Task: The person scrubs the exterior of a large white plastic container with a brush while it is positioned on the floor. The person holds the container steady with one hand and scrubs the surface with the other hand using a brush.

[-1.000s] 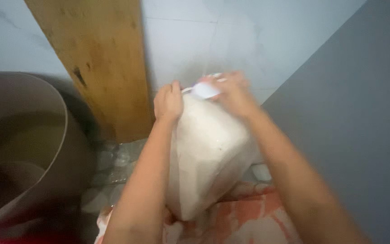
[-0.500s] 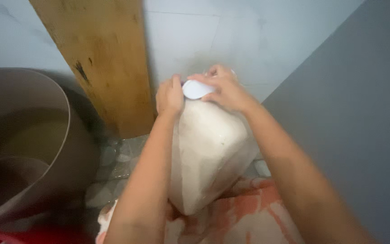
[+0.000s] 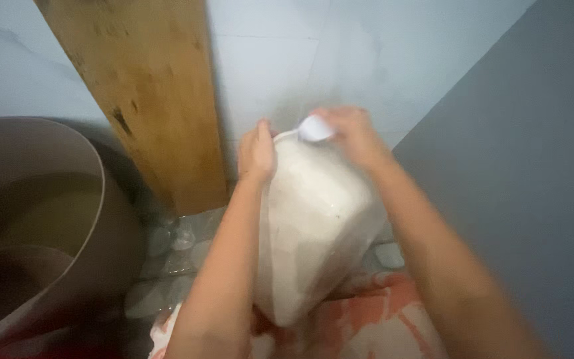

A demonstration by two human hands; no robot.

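**Colours and patterns, corner by the wall**

Sack (image 3: 313, 233): off-white, faintly mottled, translucent look. Small cap-like piece (image 3: 315, 127) at its top: plain white. Plank (image 3: 147, 100): ochre-brown wood, dark stains and specks. Wall tiles (image 3: 287, 60): pale blue-white, thin grey joints. Side panel (image 3: 526, 199): flat grey. Tub (image 3: 41, 219): dull brown-grey, darker inside. Cloth (image 3: 373, 326) below: orange-pink blotches on white. Floor (image 3: 167, 266): pebbled grey and white.

Two bare forearms enter from the bottom edge, each ending in a hand: the left hand (image 3: 256, 151) and the right hand (image 3: 352, 135). No sleeves, gloves, rings or wristbands show on either. The fingers are motion-blurred, so finer detail cannot be told.
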